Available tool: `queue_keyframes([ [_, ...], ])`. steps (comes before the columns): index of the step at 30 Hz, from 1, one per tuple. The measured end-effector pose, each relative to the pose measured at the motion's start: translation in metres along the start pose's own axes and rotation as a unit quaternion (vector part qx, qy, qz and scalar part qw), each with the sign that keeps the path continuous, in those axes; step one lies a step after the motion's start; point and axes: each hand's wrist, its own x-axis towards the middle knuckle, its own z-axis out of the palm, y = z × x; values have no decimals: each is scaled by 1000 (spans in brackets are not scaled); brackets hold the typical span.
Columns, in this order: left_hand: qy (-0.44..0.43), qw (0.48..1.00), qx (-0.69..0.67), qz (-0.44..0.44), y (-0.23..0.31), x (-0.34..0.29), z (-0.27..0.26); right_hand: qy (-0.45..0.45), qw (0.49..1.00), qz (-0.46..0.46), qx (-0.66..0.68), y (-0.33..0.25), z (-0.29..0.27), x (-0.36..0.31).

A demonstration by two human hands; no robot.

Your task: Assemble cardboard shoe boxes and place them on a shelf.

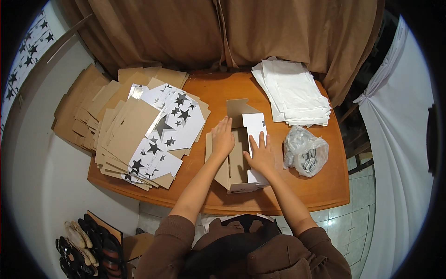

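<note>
A cardboard box (239, 153), plain brown inside and white with dark stars outside, stands partly folded on the wooden table in front of me. Its top is open, and one flap sticks up at the far end. My left hand (223, 138) lies along the box's left wall, fingers stretched out toward the far end. On the white right-hand panel (253, 125) my right hand (260, 154) rests with its fingers spread. Neither hand is wrapped round anything.
Left on the table (223, 202) lies a big pile of flat cardboard blanks (127, 121), the top one star-printed. White sheets (292, 90) are stacked at the far right. A clear plastic bag (306, 151) of small silvery packets sits right of the box. Shoes (88, 242) stand lower left.
</note>
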Motion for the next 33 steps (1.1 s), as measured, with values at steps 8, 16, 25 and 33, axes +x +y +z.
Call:
queue_keyframes([
  [8, -238, 945, -206, 91, 19, -70, -49, 15, 999, 5, -32, 1, 3, -1],
  [16, -303, 879, -343, 135, 72, -78, -123, 74, 996, -33, -26, 11, 19, 6],
  [25, -100, 977, -93, 165, 52, -77, -65, 69, 990, -72, 100, 16, -10, 0],
  [33, -112, 979, 43, 163, 56, -82, -39, 87, 988, -55, 115, 17, 2, -1],
])
